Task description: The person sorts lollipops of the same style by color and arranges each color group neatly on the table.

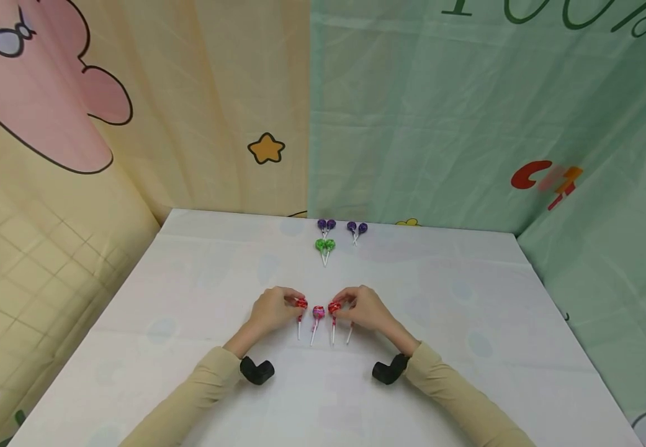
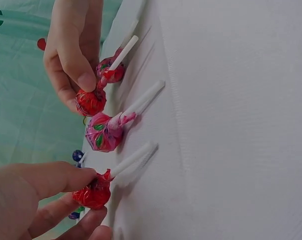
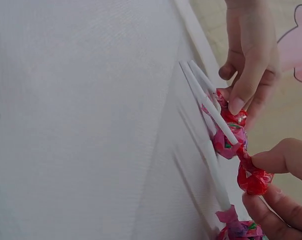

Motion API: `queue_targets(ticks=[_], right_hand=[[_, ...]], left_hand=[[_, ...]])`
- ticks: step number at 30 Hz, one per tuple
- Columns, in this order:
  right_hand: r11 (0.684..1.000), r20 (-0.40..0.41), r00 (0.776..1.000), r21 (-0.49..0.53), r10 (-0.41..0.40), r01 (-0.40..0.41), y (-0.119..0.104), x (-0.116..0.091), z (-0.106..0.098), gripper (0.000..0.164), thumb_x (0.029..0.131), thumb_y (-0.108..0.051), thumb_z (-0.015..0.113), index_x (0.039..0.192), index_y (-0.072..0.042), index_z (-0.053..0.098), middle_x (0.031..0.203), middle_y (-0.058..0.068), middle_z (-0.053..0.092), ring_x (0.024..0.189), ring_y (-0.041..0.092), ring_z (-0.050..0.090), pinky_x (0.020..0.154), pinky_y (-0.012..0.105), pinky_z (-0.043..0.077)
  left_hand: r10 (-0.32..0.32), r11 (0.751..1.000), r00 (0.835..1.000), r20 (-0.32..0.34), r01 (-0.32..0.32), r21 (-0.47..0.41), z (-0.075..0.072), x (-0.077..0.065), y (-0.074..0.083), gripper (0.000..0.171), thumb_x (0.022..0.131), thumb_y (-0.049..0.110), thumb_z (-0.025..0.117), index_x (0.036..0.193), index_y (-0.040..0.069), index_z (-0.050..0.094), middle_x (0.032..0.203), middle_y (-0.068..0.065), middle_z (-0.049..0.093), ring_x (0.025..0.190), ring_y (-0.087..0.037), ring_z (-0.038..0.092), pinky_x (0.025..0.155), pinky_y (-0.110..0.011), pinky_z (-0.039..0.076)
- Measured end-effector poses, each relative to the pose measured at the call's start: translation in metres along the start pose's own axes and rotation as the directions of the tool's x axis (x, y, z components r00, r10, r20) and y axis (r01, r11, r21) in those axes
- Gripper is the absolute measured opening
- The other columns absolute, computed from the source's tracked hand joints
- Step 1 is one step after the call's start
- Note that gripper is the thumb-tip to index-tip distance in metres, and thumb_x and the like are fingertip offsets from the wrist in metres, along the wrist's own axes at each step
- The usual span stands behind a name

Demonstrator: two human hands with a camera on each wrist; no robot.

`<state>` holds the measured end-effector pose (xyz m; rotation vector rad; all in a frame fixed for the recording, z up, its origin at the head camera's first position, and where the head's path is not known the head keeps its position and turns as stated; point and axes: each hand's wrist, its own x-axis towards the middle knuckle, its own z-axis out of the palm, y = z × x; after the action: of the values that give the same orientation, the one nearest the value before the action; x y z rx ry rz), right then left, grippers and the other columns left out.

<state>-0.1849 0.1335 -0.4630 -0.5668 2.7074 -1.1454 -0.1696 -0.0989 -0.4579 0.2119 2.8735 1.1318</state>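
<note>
My left hand (image 1: 274,308) pinches the head of a red lollipop (image 2: 92,194) between thumb and fingers, its white stick pointing toward me. In my right hand (image 1: 365,307) another red lollipop (image 3: 254,181) is pinched at the wrapped head. Between the hands lies a pink lollipop (image 1: 318,312) on the table. A second pink lollipop (image 3: 239,231) lies just right of the right hand's red one, its head mostly hidden by that hand in the head view.
Farther back on the white table (image 1: 211,261) lie a pair of green lollipops (image 1: 325,246) and two pairs of purple lollipops (image 1: 326,225), one pair off to the right. Printed curtains (image 1: 412,124) stand behind the table. A black wrist device (image 1: 257,370) sits on each wrist.
</note>
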Motion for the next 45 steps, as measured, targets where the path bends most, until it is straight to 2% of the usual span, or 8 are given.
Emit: queue_targets(ticks=[6, 10, 16, 20, 29, 39, 45], right_hand=[[0.997, -0.033, 0.997, 0.027, 0.073, -0.072, 0.001, 0.004, -0.009, 0.021, 0.078, -0.024, 0.078, 0.096, -0.016, 0.073, 0.091, -0.003, 0.072, 0.089, 0.016, 0.059, 0.071, 0.028, 0.048], [0.995, -0.055, 0.994, 0.025, 0.093, -0.092, 0.002, 0.011, -0.016, 0.02, 0.079, -0.025, 0.077, 0.097, -0.017, 0.073, 0.091, -0.003, 0.072, 0.093, 0.018, 0.06, 0.076, 0.032, 0.048], [0.996, -0.084, 0.992, 0.021, 0.089, -0.088, 0.001, 0.025, -0.025, 0.021, 0.079, -0.025, 0.076, 0.098, -0.015, 0.073, 0.092, -0.001, 0.073, 0.095, 0.02, 0.061, 0.08, 0.035, 0.047], [0.995, -0.099, 0.99, 0.034, 0.099, -0.096, 0.002, 0.037, -0.028, 0.024, 0.08, -0.026, 0.076, 0.1, -0.013, 0.073, 0.094, 0.002, 0.074, 0.095, 0.021, 0.06, 0.084, 0.036, 0.047], [0.993, -0.112, 0.987, 0.039, 0.117, -0.113, 0.007, 0.065, -0.03, 0.027, 0.081, -0.027, 0.075, 0.103, -0.011, 0.073, 0.096, 0.004, 0.074, 0.093, 0.02, 0.061, 0.084, 0.036, 0.047], [0.994, -0.139, 0.984, 0.031, 0.108, -0.104, 0.019, 0.084, -0.027, 0.028, 0.08, -0.026, 0.076, 0.102, -0.009, 0.074, 0.094, 0.007, 0.074, 0.082, 0.018, 0.061, 0.071, 0.026, 0.044], [0.991, -0.132, 0.983, 0.061, 0.129, -0.122, 0.024, 0.091, -0.022, 0.028, 0.08, -0.024, 0.077, 0.102, -0.006, 0.073, 0.091, 0.009, 0.074, 0.076, 0.015, 0.061, 0.065, 0.023, 0.042]], left_hand=[[-0.023, 0.999, 1.0, -0.006, 0.023, -0.027, -0.011, 0.009, 0.002, 0.024, 0.078, 0.022, 0.078, 0.101, 0.015, 0.075, 0.084, -0.001, 0.071, 0.065, -0.01, 0.058, 0.054, -0.024, 0.04], [-0.014, 0.999, 1.0, -0.006, 0.014, -0.03, -0.018, 0.02, 0.004, 0.028, 0.079, 0.023, 0.077, 0.105, 0.013, 0.074, 0.087, -0.003, 0.072, 0.063, -0.011, 0.056, 0.053, -0.024, 0.037], [0.009, 1.0, 1.0, -0.02, -0.01, -0.013, -0.024, 0.039, 0.013, 0.03, 0.081, 0.027, 0.075, 0.107, 0.012, 0.075, 0.093, -0.004, 0.074, 0.077, -0.015, 0.058, 0.059, -0.024, 0.036], [0.013, 1.0, 0.999, -0.029, -0.014, -0.019, -0.022, 0.053, 0.018, 0.03, 0.081, 0.028, 0.075, 0.107, 0.013, 0.075, 0.094, -0.004, 0.075, 0.086, -0.018, 0.061, 0.064, -0.024, 0.037], [-0.016, 0.998, 0.999, -0.029, 0.014, -0.061, -0.01, 0.077, 0.025, 0.031, 0.082, 0.03, 0.074, 0.108, 0.013, 0.075, 0.097, -0.005, 0.075, 0.088, -0.019, 0.064, 0.064, -0.024, 0.039], [-0.063, 0.99, 0.998, -0.015, 0.06, -0.128, 0.0, 0.091, 0.024, 0.03, 0.084, 0.027, 0.073, 0.109, 0.009, 0.074, 0.102, -0.009, 0.074, 0.083, -0.019, 0.067, 0.063, -0.023, 0.043], [-0.081, 0.984, 0.997, -0.015, 0.077, -0.158, 0.006, 0.096, 0.02, 0.03, 0.084, 0.026, 0.073, 0.109, 0.009, 0.074, 0.107, -0.009, 0.073, 0.096, -0.022, 0.066, 0.073, -0.027, 0.046]])
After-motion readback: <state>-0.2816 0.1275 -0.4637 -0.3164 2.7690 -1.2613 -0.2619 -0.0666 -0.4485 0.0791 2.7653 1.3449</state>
